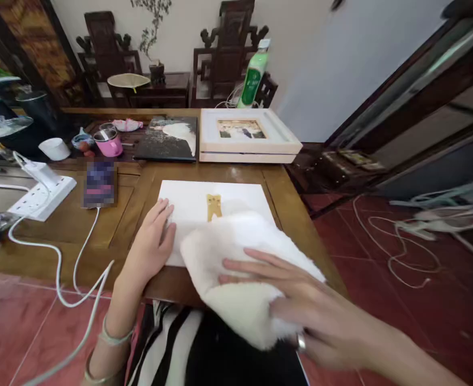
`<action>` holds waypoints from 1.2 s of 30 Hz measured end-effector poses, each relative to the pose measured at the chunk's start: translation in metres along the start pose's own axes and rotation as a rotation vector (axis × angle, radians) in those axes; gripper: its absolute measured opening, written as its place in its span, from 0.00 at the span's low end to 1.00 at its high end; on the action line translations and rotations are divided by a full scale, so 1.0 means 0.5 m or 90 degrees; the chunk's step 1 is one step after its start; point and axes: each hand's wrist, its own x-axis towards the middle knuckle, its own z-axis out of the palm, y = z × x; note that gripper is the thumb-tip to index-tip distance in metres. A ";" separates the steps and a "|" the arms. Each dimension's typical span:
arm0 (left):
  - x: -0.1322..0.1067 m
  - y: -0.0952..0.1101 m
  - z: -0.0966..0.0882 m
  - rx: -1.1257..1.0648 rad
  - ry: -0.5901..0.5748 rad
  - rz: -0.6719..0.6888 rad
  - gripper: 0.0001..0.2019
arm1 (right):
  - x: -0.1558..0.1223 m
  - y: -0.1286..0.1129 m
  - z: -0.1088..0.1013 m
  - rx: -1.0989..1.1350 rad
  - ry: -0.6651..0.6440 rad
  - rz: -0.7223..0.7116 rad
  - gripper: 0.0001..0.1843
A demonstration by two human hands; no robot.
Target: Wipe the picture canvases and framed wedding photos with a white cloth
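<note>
A flat white board (180,198) lies near the table's front edge, with a small yellow-brown figure (213,206) on it. My left hand (153,241) rests on the board's left edge, fingers laid out and holding nothing. A fluffy white cloth (236,268) is in my right hand (296,295), pressed under its fingers and thumb. The cloth covers the board's lower right part and hangs past the front edge. A ring shows on a finger of the right hand, and bracelets on my left wrist.
Behind the board are a framed picture (252,147), a green bottle (252,75) and a dark slab (166,145). To the left stand a pink mug (108,143), a white cup (54,149), a blurred phone-like object (100,183) and a power strip (45,198) with trailing cables.
</note>
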 end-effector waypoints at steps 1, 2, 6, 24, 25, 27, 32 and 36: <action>-0.001 -0.001 0.000 0.000 0.000 0.000 0.21 | 0.004 0.020 0.001 -0.011 0.020 0.013 0.13; -0.001 -0.001 -0.001 0.000 0.000 -0.001 0.21 | 0.009 0.041 0.001 -0.022 0.038 0.025 0.12; -0.003 0.001 -0.003 -0.004 0.000 -0.009 0.21 | 0.049 0.128 -0.005 -0.083 0.100 0.063 0.12; -0.002 0.003 -0.001 -0.006 0.002 -0.011 0.20 | 0.006 0.029 0.014 -0.090 0.113 0.083 0.13; -0.002 0.003 -0.001 -0.006 0.005 -0.009 0.20 | -0.006 0.008 0.010 -0.073 0.088 0.065 0.13; -0.002 0.001 -0.001 -0.008 0.007 -0.007 0.20 | -0.025 -0.028 -0.002 -0.039 0.031 0.032 0.12; -0.002 0.001 -0.003 -0.009 0.002 -0.016 0.20 | -0.039 -0.041 -0.031 0.028 -0.021 0.056 0.10; -0.003 0.002 -0.003 -0.007 -0.003 -0.016 0.20 | -0.035 0.021 -0.036 0.129 0.039 0.150 0.12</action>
